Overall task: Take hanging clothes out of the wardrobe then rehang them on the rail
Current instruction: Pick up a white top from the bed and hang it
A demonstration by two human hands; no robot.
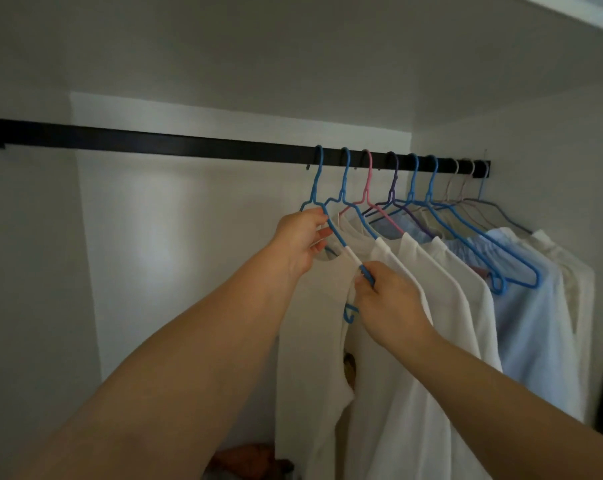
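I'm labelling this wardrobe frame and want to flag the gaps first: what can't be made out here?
Head view only:
- Brown object at the wardrobe bottom: cut off by the lower edge, dim, unidentifiable.
- Rearmost garments at the right end of the black rail: hidden behind the pale blue shirt.
- Leftmost blue plastic hanger: its lower part is covered by the white garment and both hands, left hand and right hand.
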